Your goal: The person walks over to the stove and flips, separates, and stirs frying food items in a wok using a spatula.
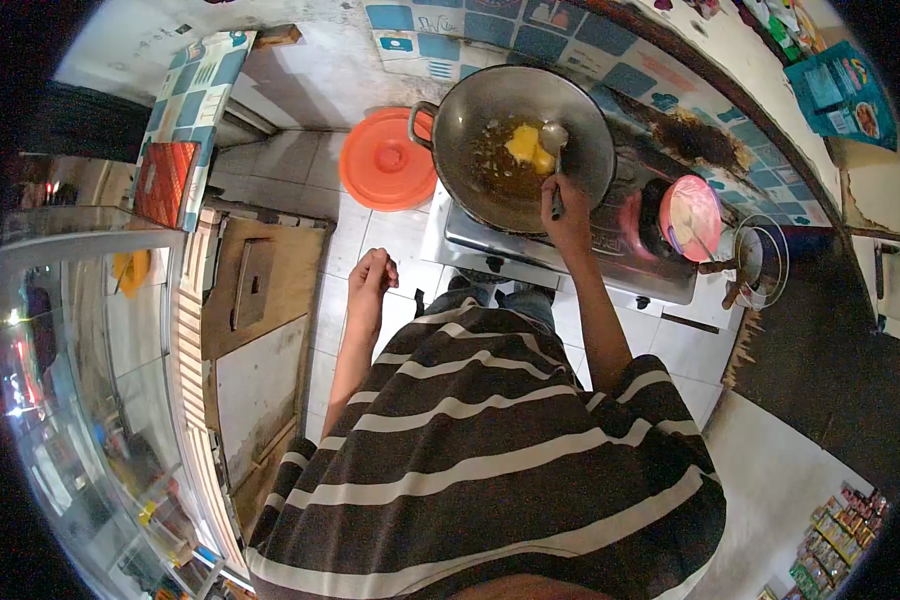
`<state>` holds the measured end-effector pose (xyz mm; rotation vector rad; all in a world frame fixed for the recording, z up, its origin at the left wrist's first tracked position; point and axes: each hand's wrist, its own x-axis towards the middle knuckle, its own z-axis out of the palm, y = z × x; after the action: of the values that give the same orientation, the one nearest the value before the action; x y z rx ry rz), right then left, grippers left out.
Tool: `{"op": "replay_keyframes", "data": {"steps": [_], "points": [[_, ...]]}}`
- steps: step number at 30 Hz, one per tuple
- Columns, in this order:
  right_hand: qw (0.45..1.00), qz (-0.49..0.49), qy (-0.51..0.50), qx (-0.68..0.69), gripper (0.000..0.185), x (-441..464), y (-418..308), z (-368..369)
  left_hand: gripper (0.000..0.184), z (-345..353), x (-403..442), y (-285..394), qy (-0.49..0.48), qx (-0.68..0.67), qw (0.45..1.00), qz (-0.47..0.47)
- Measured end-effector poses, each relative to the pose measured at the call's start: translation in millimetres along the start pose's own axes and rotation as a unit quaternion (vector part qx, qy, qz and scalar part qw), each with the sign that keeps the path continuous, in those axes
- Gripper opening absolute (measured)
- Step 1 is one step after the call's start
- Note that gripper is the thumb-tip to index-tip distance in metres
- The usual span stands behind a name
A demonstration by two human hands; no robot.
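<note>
A large dark wok [450, 130] sits on the stove, with soft yellow lumps [523, 145] in brown liquid at its bottom. My right hand [567, 200] is closed around the handle of a metal ladle [554, 135]. The ladle's bowl lies inside the wok, beside the yellow lumps. My left hand [372, 272] hangs in the air left of the stove, fingers curled, with nothing visible in it. Below the wok's left handle [420, 122] stands a round orange plastic lid [390, 160], nearest to my left hand.
On the stove's right burner is a pink bowl [690, 218] with a utensil in it. A wire strainer [765, 262] lies farther right. Tiled wall [610, 60] rises behind the stove. A wooden cabinet [255, 270] and a glass case [120, 350] stand at left.
</note>
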<state>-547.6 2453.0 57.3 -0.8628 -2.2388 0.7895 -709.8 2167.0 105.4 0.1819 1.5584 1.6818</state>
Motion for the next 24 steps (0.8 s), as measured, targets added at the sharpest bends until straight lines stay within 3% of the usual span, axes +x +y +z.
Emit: {"op": "replay_keyframes", "data": {"steps": [2, 5, 8, 11, 14, 17, 20, 24], "points": [[0.999, -0.018, 0.011, 0.03, 0.003, -0.9, -0.4, 2.6, 0.031, 4.9, -2.4, 3.6, -0.002, -0.013, 1.0, 0.01], [0.998, -0.057, -0.011, 0.035, 0.021, -3.6, 5.6, 0.7, 0.031, 7.0, -3.2, 4.3, -0.003, -0.023, 1.0, 0.013], [0.998, -0.024, 0.011, 0.053, 0.021, -8.9, 6.2, 0.6, 0.031, 5.2, -2.8, 0.9, -0.002, -0.015, 1.0, 0.01], [0.998, -0.043, 0.052, -0.008, 0.003, -11.7, 12.0, -1.0, 0.032, 2.8, -2.8, -3.1, -0.002, -0.012, 1.0, 0.012], [0.996, -0.079, 0.042, 0.006, 0.004, -8.1, -4.0, -15.4, 0.032, 1.9, -1.3, -4.8, -0.001, -0.011, 1.0, 0.01], [0.999, 0.027, -0.002, -0.045, 0.007, -15.6, -22.0, -20.0, 0.03, 4.0, 0.6, -5.8, -0.006, -0.021, 1.0, 0.007], [1.0, 0.02, 0.011, -0.018, 0.009, -22.2, -14.0, -10.4, 0.022, 5.7, 1.5, -5.7, -0.01, -0.02, 1.0, 0.018], [0.996, 0.087, -0.025, 0.019, 0.02, -28.1, -13.7, -20.5, 0.016, 17.3, -5.4, 5.6, 0.004, 0.031, 0.999, 0.03]]}}
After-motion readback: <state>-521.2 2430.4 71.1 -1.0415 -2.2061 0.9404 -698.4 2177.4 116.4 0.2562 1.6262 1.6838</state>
